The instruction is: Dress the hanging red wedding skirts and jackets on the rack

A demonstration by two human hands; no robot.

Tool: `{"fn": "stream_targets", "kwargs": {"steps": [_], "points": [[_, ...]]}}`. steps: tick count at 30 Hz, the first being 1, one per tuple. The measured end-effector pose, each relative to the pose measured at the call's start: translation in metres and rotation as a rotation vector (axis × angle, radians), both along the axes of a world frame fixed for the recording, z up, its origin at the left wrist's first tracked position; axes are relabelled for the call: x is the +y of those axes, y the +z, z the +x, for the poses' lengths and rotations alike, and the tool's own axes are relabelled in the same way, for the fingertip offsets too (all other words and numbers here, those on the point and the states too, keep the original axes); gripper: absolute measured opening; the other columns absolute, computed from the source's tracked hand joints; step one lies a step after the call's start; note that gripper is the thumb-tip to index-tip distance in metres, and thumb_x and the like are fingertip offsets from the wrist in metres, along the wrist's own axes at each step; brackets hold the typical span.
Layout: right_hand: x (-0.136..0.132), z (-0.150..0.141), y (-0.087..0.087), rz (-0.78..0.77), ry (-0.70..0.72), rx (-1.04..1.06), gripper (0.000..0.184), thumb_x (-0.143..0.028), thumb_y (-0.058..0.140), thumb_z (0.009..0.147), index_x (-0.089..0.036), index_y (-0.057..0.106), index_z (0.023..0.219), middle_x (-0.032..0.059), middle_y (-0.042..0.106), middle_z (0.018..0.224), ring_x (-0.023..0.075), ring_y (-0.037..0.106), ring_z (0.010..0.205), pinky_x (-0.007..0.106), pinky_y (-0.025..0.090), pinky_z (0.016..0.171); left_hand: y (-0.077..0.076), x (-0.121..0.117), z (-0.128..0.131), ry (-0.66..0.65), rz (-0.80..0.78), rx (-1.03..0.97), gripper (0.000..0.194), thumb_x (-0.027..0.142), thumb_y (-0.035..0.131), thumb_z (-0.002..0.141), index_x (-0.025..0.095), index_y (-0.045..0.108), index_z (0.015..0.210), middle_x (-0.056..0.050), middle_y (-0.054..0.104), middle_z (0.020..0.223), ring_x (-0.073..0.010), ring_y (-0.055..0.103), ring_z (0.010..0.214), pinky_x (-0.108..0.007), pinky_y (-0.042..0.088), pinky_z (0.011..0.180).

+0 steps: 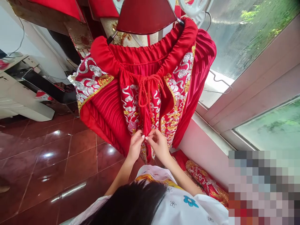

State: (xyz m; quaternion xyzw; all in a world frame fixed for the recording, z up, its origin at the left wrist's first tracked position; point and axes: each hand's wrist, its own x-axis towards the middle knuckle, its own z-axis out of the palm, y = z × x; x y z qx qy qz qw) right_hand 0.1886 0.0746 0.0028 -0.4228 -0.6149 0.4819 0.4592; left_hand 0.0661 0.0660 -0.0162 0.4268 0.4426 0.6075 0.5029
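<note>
A red pleated skirt (105, 109) with silver and gold embroidery hangs by its waistband from a hanger (145, 15) in front of me. A red braided cord (147, 90) is looped at the front and hangs down the middle. My left hand (135, 145) and my right hand (159, 144) meet at the lower end of the cord. Both have their fingers pinched on the red cord and the fabric strip under it, fingertips almost touching.
A window (246, 37) with a wide sill (215, 87) runs along the right. Red glossy floor tiles (47, 156) spread to the left. White furniture (21, 100) stands at the far left. More embroidered red cloth (206, 181) lies low on the right.
</note>
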Motion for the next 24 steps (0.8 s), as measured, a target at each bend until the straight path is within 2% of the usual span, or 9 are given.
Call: {"fn": "stream_targets", "kwargs": {"steps": [4, 7, 10, 13, 16, 24], "points": [[0.006, 0.001, 0.000, -0.196, 0.051, 0.242, 0.025, -0.027, 0.063, 0.072, -0.017, 0.046, 0.086, -0.0056, 0.052, 0.062, 0.0069, 0.048, 0.055, 0.018, 0.039, 0.055, -0.005, 0.000, 0.004, -0.040, 0.016, 0.061, 0.024, 0.036, 0.060, 0.077, 0.015, 0.061, 0.089, -0.006, 0.062, 0.085, -0.0168, 0.060, 0.081, -0.028, 0.051, 0.076], [0.008, 0.004, 0.004, -0.365, 0.069, 0.375, 0.034, -0.032, 0.068, 0.066, -0.017, 0.044, 0.085, -0.0066, 0.053, 0.059, 0.0055, 0.045, 0.046, 0.016, 0.034, 0.044, -0.018, 0.000, 0.009, -0.046, 0.025, 0.145, 0.024, 0.037, 0.059, 0.079, 0.016, 0.061, 0.090, -0.006, 0.062, 0.085, -0.0172, 0.060, 0.081, -0.028, 0.051, 0.075], [0.009, 0.004, 0.010, -0.473, 0.067, 0.395, 0.041, -0.037, 0.072, 0.062, -0.017, 0.043, 0.083, -0.0064, 0.055, 0.055, 0.0036, 0.034, 0.033, 0.016, 0.023, 0.033, -0.035, 0.000, 0.015, 0.002, 0.052, 0.244, 0.018, 0.030, 0.060, 0.079, 0.016, 0.060, 0.090, -0.004, 0.059, 0.081, -0.0156, 0.058, 0.077, -0.026, 0.049, 0.072], [0.013, 0.000, 0.015, -0.481, 0.052, 0.414, 0.044, -0.038, 0.072, 0.060, -0.018, 0.039, 0.081, -0.0058, 0.056, 0.052, 0.0038, 0.035, 0.032, 0.014, 0.023, 0.033, -0.047, 0.003, 0.018, 0.092, 0.091, 0.329, 0.008, 0.022, 0.055, 0.081, 0.016, 0.055, 0.076, -0.001, 0.055, 0.071, -0.0119, 0.052, 0.066, -0.023, 0.045, 0.064], [0.019, -0.006, 0.019, -0.462, 0.020, 0.445, 0.046, -0.036, 0.071, 0.058, -0.020, 0.033, 0.078, -0.0062, 0.055, 0.050, 0.0052, 0.042, 0.035, 0.013, 0.029, 0.036, -0.048, 0.007, 0.019, 0.161, 0.146, 0.391, 0.015, 0.020, 0.051, 0.082, 0.015, 0.051, 0.068, 0.000, 0.052, 0.066, -0.0106, 0.051, 0.063, -0.021, 0.043, 0.063], [0.025, -0.019, 0.036, -0.383, -0.011, 0.500, 0.039, -0.030, 0.067, 0.061, -0.019, 0.033, 0.077, -0.0089, 0.051, 0.048, 0.0057, 0.045, 0.037, 0.013, 0.033, 0.037, -0.052, 0.016, 0.022, 0.325, 0.332, 0.540, 0.017, 0.026, 0.047, 0.085, 0.016, 0.055, 0.074, -0.003, 0.059, 0.070, -0.0131, 0.056, 0.066, -0.023, 0.045, 0.064]]}}
